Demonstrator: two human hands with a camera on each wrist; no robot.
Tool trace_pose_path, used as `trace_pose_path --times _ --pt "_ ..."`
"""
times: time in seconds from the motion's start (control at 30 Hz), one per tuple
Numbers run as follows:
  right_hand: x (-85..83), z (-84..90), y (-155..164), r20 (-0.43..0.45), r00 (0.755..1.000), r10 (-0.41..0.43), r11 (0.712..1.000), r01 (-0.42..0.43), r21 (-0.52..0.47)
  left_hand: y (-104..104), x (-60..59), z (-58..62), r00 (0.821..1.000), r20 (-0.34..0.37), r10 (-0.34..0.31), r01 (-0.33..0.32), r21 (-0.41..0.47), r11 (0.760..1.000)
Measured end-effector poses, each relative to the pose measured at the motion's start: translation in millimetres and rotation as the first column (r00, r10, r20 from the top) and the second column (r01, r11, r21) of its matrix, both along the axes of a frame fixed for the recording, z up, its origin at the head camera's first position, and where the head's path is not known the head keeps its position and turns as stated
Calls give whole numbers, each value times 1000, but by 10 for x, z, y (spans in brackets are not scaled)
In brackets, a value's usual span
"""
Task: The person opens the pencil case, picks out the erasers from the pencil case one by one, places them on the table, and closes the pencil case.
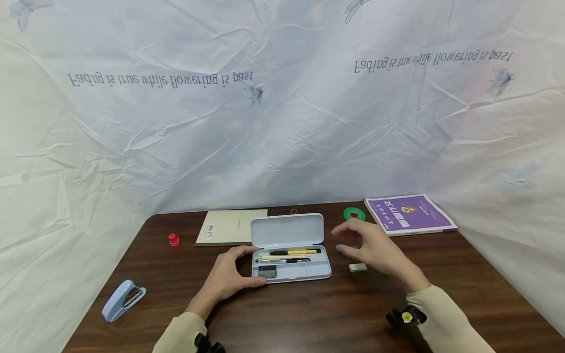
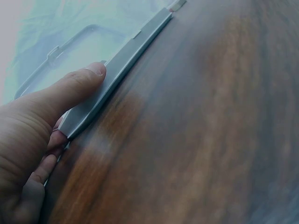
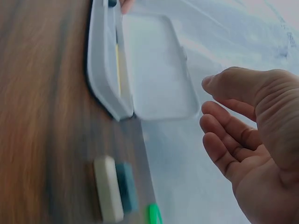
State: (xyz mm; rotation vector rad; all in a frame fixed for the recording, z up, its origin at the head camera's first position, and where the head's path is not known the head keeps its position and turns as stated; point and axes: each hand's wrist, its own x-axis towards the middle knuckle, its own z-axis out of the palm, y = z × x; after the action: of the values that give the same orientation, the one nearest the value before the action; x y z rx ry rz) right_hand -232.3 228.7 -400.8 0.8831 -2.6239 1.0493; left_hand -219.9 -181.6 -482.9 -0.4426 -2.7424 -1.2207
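Note:
A pale blue pencil case (image 1: 324, 270) lies open mid-table, its lid (image 1: 287, 229) standing up behind. Inside it are a yellow-and-black pen (image 1: 295, 252), a darker pen (image 1: 282, 260) and a black eraser (image 1: 267, 271). My left hand (image 1: 249, 267) grips the case's left end, thumb along the front edge (image 2: 117, 70) and fingers at the back. My right hand (image 1: 348, 242) hovers just right of the case with loosely curved fingers and holds nothing. A white eraser (image 1: 357, 267) lies on the table below it. In the right wrist view, my right hand (image 3: 210, 105) is bare-palmed above that eraser (image 3: 108, 189).
A blue stapler (image 1: 121, 300) lies front left and a small red object (image 1: 174, 239) behind it. A beige notebook (image 1: 231, 227) sits left of the lid. A green tape roll (image 1: 354, 214) and a purple book (image 1: 410, 213) are back right. A white sheet surrounds the table.

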Motion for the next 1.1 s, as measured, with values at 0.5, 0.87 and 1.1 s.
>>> trace_pose_path --times 0.5,0.87,1.1 --pt "-100 106 -781 -30 983 179 981 -181 -75 2 8 2 1000 -1 -3 3 7 1000" --pt "-126 -11 -1342 -10 963 269 962 -269 -38 5 3 -15 1000 -12 -14 14 10 1000" --pt "-89 -112 -1510 19 954 299 954 -298 -28 -4 3 -3 1000 -17 -11 11 4 1000"
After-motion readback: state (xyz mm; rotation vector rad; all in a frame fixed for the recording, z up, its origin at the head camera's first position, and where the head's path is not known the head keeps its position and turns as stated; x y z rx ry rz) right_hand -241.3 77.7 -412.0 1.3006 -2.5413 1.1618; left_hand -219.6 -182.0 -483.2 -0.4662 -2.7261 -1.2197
